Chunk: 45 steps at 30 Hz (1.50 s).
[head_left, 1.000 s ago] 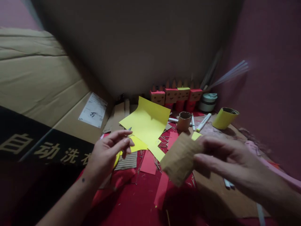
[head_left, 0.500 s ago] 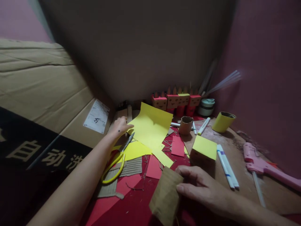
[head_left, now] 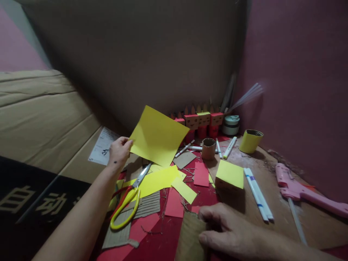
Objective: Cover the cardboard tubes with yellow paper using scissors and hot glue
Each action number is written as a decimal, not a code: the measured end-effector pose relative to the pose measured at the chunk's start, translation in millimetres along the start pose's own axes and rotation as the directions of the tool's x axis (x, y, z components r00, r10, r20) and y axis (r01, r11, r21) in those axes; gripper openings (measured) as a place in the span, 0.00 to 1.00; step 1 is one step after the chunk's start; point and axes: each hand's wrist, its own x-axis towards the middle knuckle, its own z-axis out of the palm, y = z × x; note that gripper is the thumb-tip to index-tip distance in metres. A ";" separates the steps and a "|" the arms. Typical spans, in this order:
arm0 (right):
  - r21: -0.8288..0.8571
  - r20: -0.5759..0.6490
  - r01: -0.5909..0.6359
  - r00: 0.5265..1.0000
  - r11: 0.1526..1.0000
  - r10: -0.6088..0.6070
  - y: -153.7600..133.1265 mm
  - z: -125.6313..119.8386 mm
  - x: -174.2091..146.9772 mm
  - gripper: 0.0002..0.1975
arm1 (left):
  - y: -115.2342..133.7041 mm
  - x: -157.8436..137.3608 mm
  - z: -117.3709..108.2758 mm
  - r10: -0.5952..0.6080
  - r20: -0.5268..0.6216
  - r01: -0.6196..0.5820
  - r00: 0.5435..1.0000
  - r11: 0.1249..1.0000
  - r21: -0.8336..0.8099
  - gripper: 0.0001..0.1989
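Note:
Pinched by its left corner, a yellow paper sheet point(head_left: 160, 137) is held up by my left hand point(head_left: 119, 150), closed on it above the scraps. My right hand point(head_left: 227, 226), at the bottom, is closed on the edge of a piece of brown cardboard point(head_left: 191, 237), whose lower end runs out of view. Between my hands lie scissors point(head_left: 133, 195) with yellow and red handles, on yellow paper pieces point(head_left: 160, 180) and corrugated cardboard scraps point(head_left: 148, 203). A cardboard box with a yellow top point(head_left: 230, 175) stands just beyond my right hand.
A pink glue gun point(head_left: 301, 194) and light blue markers point(head_left: 258, 195) lie at the right. Farther back are a brown cardboard ring point(head_left: 208, 149), a yellow tube point(head_left: 251, 141), cardboard figures point(head_left: 202, 119) and a mint jar point(head_left: 231, 125). A large carton point(head_left: 49, 116) flanks the left.
My left hand has taken hold of the yellow sheet and lifted it toward the left, uncovering a grey scrap and a marker. The cardboard in my right hand has moved slightly lower in view.

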 end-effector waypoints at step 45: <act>-0.003 -0.005 0.031 0.999 1.000 -0.031 19.0 2.4 1.2 0.05 | -24.5 -98.3 -29.1 -0.207 0.053 0.196 0.977 0.772 -0.605 0.17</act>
